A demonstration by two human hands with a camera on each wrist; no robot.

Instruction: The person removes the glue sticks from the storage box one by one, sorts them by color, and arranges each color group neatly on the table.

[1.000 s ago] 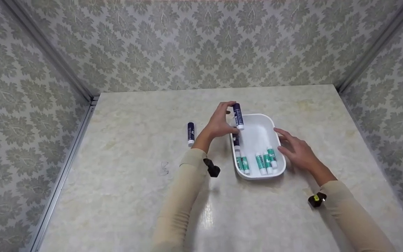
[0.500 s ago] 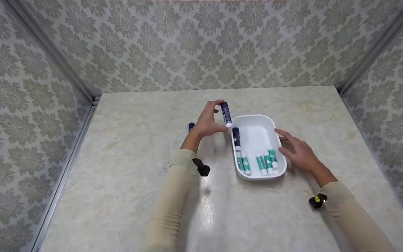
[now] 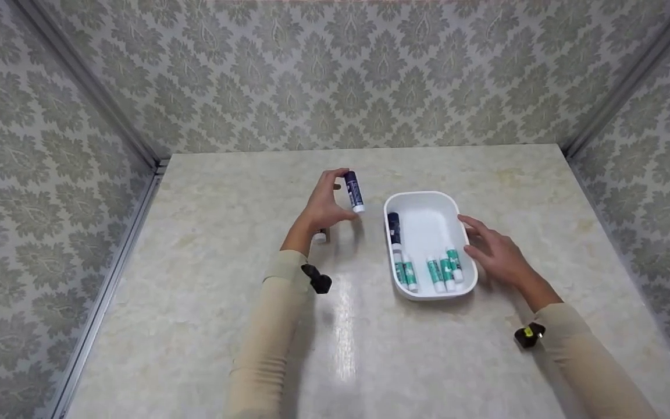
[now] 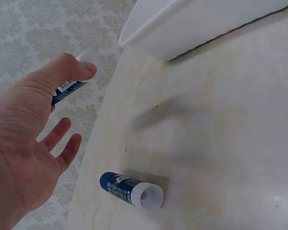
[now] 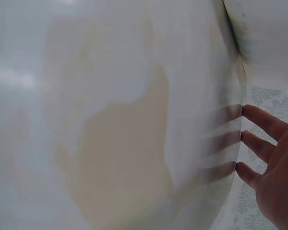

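My left hand pinches a dark blue tube between thumb and fingers, held above the table just left of the white tray. In the left wrist view the same tube shows under my thumb. A second blue tube lies on the table below that hand and is mostly hidden in the head view. The tray holds one blue tube and several green tubes. My right hand rests with straight fingers at the tray's right rim.
The tray stands mid-table on a pale marble-look tabletop. Patterned walls enclose the table on the left, back and right. The tray's outer wall is near my left hand.
My left hand has carried the blue tube leftward, from above the tray's left rim to over the bare table. It now covers the loose tube there. The right hand has stayed put.
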